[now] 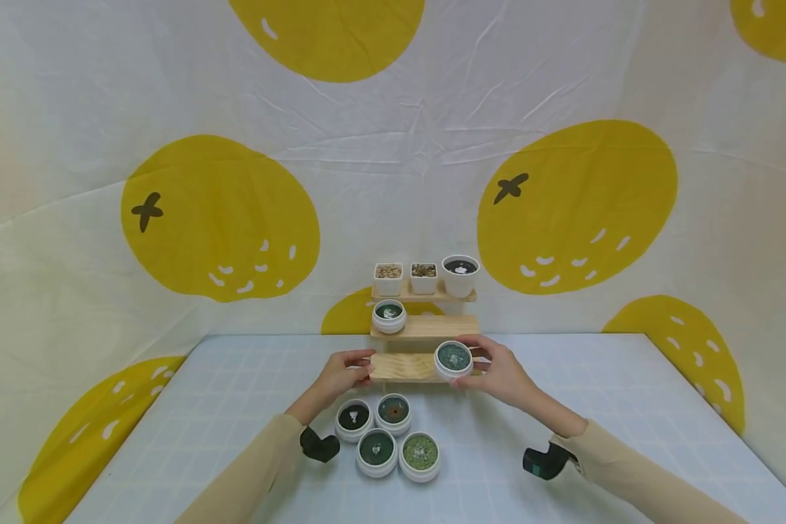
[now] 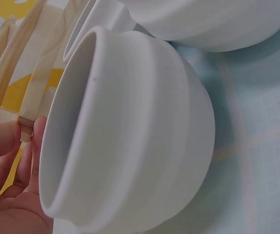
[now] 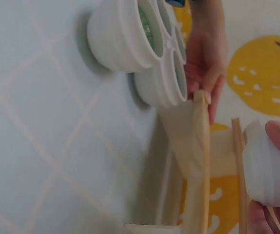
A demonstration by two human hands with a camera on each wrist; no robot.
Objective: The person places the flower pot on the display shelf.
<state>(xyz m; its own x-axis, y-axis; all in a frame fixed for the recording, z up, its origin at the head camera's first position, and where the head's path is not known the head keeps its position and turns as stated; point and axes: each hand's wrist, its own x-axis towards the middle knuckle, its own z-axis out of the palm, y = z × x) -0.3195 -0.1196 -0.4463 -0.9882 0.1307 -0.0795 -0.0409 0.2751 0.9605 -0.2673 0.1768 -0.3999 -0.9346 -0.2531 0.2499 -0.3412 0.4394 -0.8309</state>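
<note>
My left hand (image 1: 340,375) pinches the left end of the lowest shelf (image 1: 401,367) of a tiered wooden stand. In the left wrist view, its thumb and fingers are on the shelf's corner (image 2: 27,119). My right hand (image 1: 503,372) grips a round white pot (image 1: 454,362) with blue-green contents between thumb and fingers. That pot overlaps the right part of the lowest shelf in the head view, and in the right wrist view the white pot (image 3: 269,168) is close over the wood. A similar pot (image 1: 389,316) stands at the left of the middle shelf.
Two small square pots (image 1: 388,279) (image 1: 423,279) of pebbles and a taller round pot (image 1: 461,276) stand on the top shelf (image 1: 406,295). Several round white pots (image 1: 377,453) cluster on the table before the stand, beside my left wrist. A fruit-printed cloth (image 1: 393,182) hangs behind.
</note>
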